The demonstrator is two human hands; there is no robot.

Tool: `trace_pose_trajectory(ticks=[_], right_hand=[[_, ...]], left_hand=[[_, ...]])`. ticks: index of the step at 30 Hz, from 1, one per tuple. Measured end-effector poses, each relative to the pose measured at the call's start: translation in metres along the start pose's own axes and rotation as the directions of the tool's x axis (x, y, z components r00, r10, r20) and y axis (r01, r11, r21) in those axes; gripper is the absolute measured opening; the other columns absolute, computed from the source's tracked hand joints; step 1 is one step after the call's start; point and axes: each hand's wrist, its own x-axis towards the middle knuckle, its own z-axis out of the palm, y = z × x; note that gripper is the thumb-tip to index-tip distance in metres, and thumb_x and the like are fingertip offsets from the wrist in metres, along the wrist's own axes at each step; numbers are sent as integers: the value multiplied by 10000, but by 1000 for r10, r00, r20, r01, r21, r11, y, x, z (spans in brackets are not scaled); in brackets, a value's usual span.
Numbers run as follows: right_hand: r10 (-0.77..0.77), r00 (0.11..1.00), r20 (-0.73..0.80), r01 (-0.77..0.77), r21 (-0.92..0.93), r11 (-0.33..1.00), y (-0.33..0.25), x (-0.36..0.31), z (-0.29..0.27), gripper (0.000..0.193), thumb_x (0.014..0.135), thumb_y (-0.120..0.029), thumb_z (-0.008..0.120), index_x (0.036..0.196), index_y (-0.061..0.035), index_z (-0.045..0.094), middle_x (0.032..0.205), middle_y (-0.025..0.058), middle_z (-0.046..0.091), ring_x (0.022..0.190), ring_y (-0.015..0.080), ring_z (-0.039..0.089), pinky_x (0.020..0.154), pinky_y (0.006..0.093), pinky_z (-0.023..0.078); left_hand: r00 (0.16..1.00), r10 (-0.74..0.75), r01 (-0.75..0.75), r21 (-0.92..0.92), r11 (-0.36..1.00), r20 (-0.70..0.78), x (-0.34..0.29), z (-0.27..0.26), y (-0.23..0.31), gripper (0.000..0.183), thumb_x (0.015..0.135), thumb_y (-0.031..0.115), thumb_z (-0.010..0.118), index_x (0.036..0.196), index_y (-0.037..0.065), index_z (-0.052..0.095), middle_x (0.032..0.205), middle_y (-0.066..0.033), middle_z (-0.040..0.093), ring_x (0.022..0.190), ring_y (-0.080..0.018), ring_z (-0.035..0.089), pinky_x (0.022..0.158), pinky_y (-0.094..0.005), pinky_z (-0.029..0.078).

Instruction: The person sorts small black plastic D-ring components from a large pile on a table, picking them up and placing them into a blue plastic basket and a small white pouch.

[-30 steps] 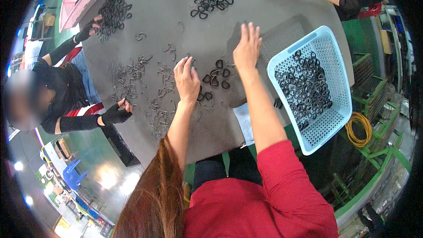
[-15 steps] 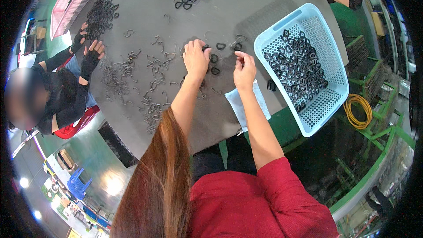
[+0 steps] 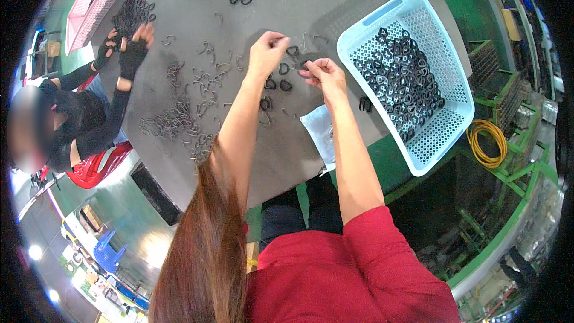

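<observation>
A: What has changed since half a second ago?

B: Both hands have drawn closer over the grey table (image 3: pixel 335 0). The right one has left the basket's edge and now sits beside the left.

A: Take me from the biggest thing down.

B: The table fills the upper view. On its right edge a light blue perforated basket (image 3: pixel 445 113) holds a heap of black rings (image 3: pixel 400 90). At the far left lies a pink tray (image 3: pixel 89 3). Loose metal hooks (image 3: pixel 179 116) scatter across the left half. A white cloth (image 3: pixel 320 131) lies near the front edge.

A: And the hands?

B: The left hand (image 3: pixel 267 51) is pinched shut, fingertips together; whether it holds anything is too small to tell. The right hand (image 3: pixel 323 75) pinches a small black ring (image 3: pixel 304 64) just left of the basket. A few more rings lie below the hands.

A: Anyone else?

B: A co-worker's gloved hands (image 3: pixel 125 48) at the left touch a dark pile of parts.
</observation>
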Motion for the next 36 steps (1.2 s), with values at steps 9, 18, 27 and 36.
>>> trace_pose_trajectory(ticks=[9, 18, 27, 36], right_hand=[[-242, 963, 115, 264, -554, 789, -9, 0, 30, 260, 735, -200, 696, 912, -42, 588, 857, 121, 629, 785, 259, 617, 715, 373, 489], [-234, 964, 126, 247, -751, 613, -5, 1, 60, 282, 740, -279, 708, 858, -57, 582, 839, 128, 650, 838, 313, 621, 702, 415, 469], [-106, 980, 170, 174, -462, 870, 2, 2, 47, 219, 727, -200, 709, 805, -17, 619, 776, 121, 649, 749, 250, 630, 660, 349, 487], [-109, 942, 317, 253, -461, 851, 10, -1, 13, 284, 724, -171, 706, 938, -39, 572, 825, 73, 612, 786, 196, 621, 634, 316, 485]], left_hand=[[964, 256, -264, 298, 917, 65, -24, -19, 5, 194, 778, 216, 694, 857, 53, 627, 724, 23, 557, 688, -72, 488, 619, -224, 394], [967, 147, -44, -438, 898, 206, -55, -90, 1, 167, 891, 282, 517, 893, 118, 551, 838, 6, 536, 711, -96, 495, 539, -213, 343], [941, 299, -33, 836, 548, -159, -58, -30, -21, 252, 750, 292, 673, 886, 81, 645, 764, -124, 654, 786, -293, 640, 708, -399, 494], [990, 135, -87, 557, 826, -46, -61, -56, -10, 283, 728, 278, 652, 886, 47, 692, 740, -73, 651, 716, -160, 599, 694, -317, 467]])
